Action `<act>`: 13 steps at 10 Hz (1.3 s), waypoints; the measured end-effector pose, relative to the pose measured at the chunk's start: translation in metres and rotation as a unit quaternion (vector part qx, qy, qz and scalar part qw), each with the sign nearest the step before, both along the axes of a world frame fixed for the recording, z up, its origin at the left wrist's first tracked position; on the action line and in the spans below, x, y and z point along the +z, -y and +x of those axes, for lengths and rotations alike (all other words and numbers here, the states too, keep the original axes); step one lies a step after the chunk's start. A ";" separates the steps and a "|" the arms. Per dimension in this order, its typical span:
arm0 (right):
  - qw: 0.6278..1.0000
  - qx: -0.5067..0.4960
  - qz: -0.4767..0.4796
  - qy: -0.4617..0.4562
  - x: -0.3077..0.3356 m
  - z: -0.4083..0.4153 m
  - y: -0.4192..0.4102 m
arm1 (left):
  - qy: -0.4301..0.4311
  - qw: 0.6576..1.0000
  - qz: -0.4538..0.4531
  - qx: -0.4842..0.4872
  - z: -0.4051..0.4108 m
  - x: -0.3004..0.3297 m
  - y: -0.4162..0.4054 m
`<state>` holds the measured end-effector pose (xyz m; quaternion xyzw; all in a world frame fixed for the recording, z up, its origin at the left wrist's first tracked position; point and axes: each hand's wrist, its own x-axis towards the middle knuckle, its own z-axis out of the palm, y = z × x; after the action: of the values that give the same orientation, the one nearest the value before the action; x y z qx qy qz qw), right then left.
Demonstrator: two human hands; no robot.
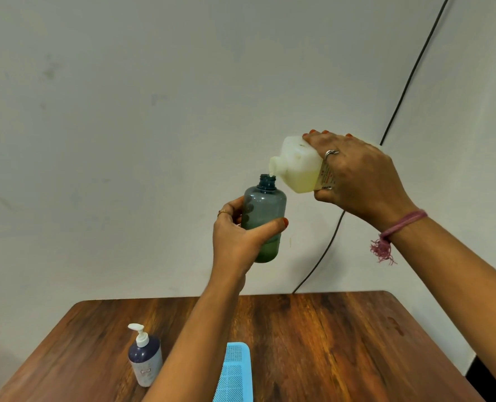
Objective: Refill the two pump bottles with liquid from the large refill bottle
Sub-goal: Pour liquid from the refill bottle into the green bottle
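My left hand [236, 237] grips a translucent grey-blue bottle [265, 211] in the air above the table, upright, its neck open with no pump on it. A greenish liquid fills its lower part. My right hand [354, 175] holds the large white refill bottle [297, 166] tipped over, spout down and touching the grey bottle's mouth. Yellowish liquid lies in the tilted refill bottle. A second pump bottle [145, 362], dark blue over white with a white pump head, stands on the table at the front left.
The wooden table [328, 343] fills the lower view, against a pale wall. A light blue perforated mat [235, 375] lies at the front edge under my left forearm. A black cable [409, 79] runs down the wall behind the table.
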<state>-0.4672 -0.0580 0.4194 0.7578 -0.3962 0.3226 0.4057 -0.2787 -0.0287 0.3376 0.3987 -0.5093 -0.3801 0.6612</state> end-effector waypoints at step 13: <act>1.000 0.000 -0.001 -0.006 -0.001 -0.001 0.005 | 0.011 1.000 0.005 0.010 -0.002 -0.002 0.004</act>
<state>-0.4680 -0.0626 0.4186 0.7590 -0.3936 0.3188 0.4090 -0.2811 -0.0326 0.3360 0.4116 -0.5101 -0.3716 0.6574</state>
